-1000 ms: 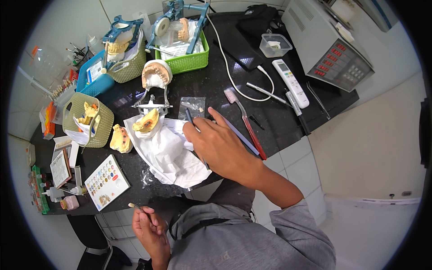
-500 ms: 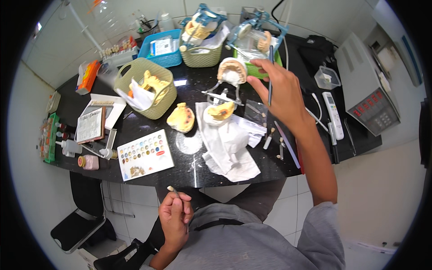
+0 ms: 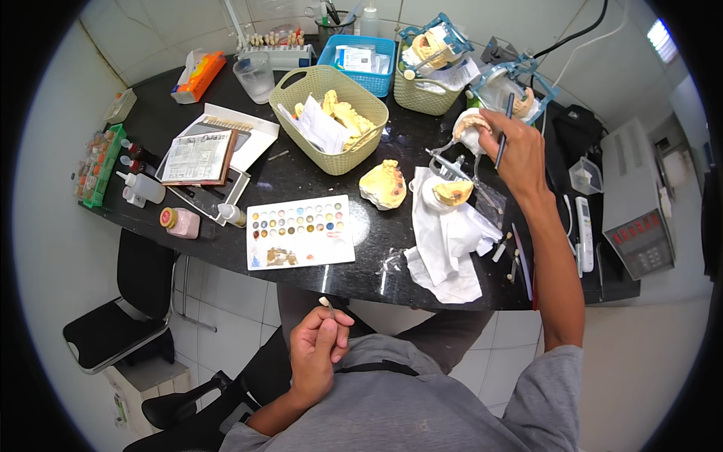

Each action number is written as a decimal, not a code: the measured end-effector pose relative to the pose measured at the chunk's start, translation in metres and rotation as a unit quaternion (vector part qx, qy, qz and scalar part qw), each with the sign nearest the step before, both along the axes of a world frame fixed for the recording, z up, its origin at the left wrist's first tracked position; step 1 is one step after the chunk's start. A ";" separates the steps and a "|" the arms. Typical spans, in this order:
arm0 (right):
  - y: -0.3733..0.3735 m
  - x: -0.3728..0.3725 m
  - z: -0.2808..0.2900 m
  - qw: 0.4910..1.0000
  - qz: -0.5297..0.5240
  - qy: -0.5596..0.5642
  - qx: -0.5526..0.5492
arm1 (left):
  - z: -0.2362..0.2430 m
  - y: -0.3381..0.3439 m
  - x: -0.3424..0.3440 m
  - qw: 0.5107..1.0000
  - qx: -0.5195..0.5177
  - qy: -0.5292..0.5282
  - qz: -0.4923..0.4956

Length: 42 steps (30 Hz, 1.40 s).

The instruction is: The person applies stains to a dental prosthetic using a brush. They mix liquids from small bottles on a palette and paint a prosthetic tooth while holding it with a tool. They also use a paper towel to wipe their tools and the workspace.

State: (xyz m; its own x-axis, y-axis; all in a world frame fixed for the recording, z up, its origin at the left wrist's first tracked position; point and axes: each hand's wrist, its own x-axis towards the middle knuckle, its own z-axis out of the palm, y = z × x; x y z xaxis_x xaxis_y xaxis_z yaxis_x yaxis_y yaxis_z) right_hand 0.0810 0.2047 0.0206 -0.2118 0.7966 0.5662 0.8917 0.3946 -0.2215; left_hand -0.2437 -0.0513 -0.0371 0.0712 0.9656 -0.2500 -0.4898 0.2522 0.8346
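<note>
My left hand [image 3: 320, 354] is closed low in front of the table edge, pinching a slim dark stick with a tooth-shaped, cream tip, a tooth shade tab [image 3: 324, 302] by its look. My right hand [image 3: 523, 158] reaches to the back right with a dark, pen-like tool [image 3: 504, 134] between its fingers. Its fingertips overlap the right side of a dental cast [image 3: 468, 129] on a metal frame; whether they grip it I cannot tell. Nearer stands a yellow-topped cast [image 3: 453, 193] on white cloth [image 3: 444, 264]. Left of that lies another yellow cast [image 3: 384, 186].
A white paint palette [image 3: 301, 226] with coloured wells lies left of centre. Behind it stand a beige basket [image 3: 324, 154] of yellow casts and a blue basket [image 3: 361, 81]. Bottles and a notepad [image 3: 197, 158] sit left. A grey machine [image 3: 640, 218] and white remote [image 3: 584, 233] are right.
The view has swung left, so the table's things appear farther right. My right hand has come in to the dental cast's side, still with the dark tool. My left hand keeps its hold.
</note>
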 end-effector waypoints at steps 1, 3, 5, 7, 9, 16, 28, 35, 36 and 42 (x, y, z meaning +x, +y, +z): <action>-0.001 0.002 0.006 1.000 -0.006 -0.010 0.010 | -0.001 0.000 0.000 1.000 -0.001 0.002 0.000; 0.000 0.006 0.022 0.999 -0.019 -0.028 0.032 | -0.002 -0.001 0.000 1.000 -0.003 -0.008 -0.003; 0.003 0.016 0.039 0.996 -0.046 -0.032 0.063 | -0.002 -0.001 0.000 1.000 -0.006 -0.011 -0.006; 0.000 0.020 0.065 0.992 -0.092 -0.037 0.078 | -0.002 -0.002 0.000 1.000 -0.007 -0.011 -0.010; 0.003 0.032 0.087 0.988 -0.100 -0.044 0.106 | -0.004 -0.003 -0.001 1.000 0.002 -0.020 -0.012; -0.007 0.026 0.086 0.982 -0.175 -0.028 0.064 | 0.006 0.015 0.022 0.994 0.088 0.052 -0.043; -0.036 0.037 0.049 0.969 -0.242 0.007 0.056 | 0.015 0.104 0.100 0.997 0.016 -0.005 -0.081; -0.054 0.072 0.059 0.959 -0.275 -0.008 0.071 | 0.043 0.104 0.145 0.993 0.076 -0.039 -0.078; -0.058 0.078 0.063 0.957 -0.280 -0.012 0.074 | 0.055 0.108 0.145 0.991 0.090 -0.039 -0.086; -0.073 0.104 0.083 0.945 -0.319 0.035 0.065 | 0.130 0.165 0.125 0.986 0.129 -0.076 -0.073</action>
